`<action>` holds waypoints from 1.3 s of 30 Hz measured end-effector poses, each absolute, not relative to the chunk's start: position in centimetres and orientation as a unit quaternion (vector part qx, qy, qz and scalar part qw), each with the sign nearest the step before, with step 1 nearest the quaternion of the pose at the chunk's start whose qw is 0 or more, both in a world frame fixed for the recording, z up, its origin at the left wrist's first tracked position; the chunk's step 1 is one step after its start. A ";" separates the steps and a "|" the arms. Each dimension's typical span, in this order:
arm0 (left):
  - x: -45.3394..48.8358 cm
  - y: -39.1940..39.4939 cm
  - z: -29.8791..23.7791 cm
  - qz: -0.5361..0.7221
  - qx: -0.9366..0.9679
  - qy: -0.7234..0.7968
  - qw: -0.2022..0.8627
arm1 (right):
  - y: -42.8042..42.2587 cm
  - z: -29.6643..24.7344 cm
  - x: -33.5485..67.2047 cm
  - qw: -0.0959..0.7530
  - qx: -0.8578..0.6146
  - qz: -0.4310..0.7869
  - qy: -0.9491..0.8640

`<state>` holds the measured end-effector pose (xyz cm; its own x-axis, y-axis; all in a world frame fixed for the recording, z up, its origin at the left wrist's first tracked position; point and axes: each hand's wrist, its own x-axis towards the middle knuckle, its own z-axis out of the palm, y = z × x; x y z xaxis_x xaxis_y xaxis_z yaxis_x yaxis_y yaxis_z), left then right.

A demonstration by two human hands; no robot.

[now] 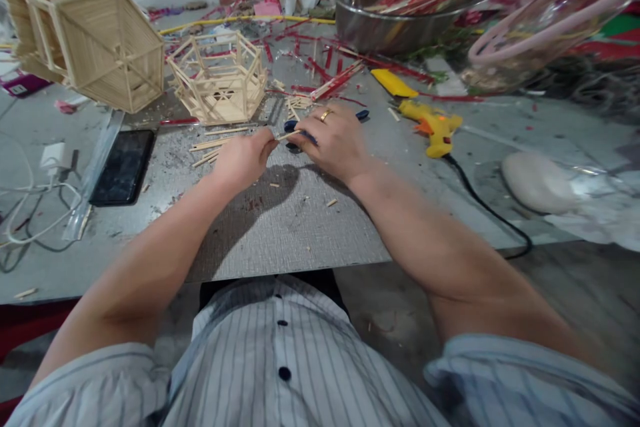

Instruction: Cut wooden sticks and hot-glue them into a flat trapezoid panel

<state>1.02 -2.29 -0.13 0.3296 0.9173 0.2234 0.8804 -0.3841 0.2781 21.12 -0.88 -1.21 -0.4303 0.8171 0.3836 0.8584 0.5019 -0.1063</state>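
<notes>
My left hand (pixel 243 159) is closed in a pinch on a thin wooden stick (pixel 286 136) that reaches toward the right hand. My right hand (pixel 334 140), with a ring on one finger, is closed round a blue-handled cutting tool (pixel 296 127) whose dark tip (pixel 363 115) shows beyond the fingers. Both hands meet over a grey board (pixel 280 220). Loose wooden sticks (pixel 213 147) lie just left of them. An open hexagonal stick frame (pixel 220 80) stands right behind the hands.
A larger closed stick model (pixel 95 40) sits far left. A black phone (pixel 123 165) and white cables (pixel 35 207) lie at the left. A yellow glue gun (pixel 434 125) with a black cord lies on the right. A steel bowl (pixel 395 10) of red sticks stands behind.
</notes>
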 end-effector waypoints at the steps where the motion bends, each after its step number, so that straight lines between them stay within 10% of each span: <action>1: 1.0 -2.3 -0.2 0.183 0.815 0.547 0.064 | -0.9 -1.2 21.1 0.193 -0.499 -0.054 -0.843; 39: -0.5 -1.2 2.2 0.093 0.824 0.435 0.352 | -2.5 0.5 21.6 0.150 -0.453 0.078 -0.875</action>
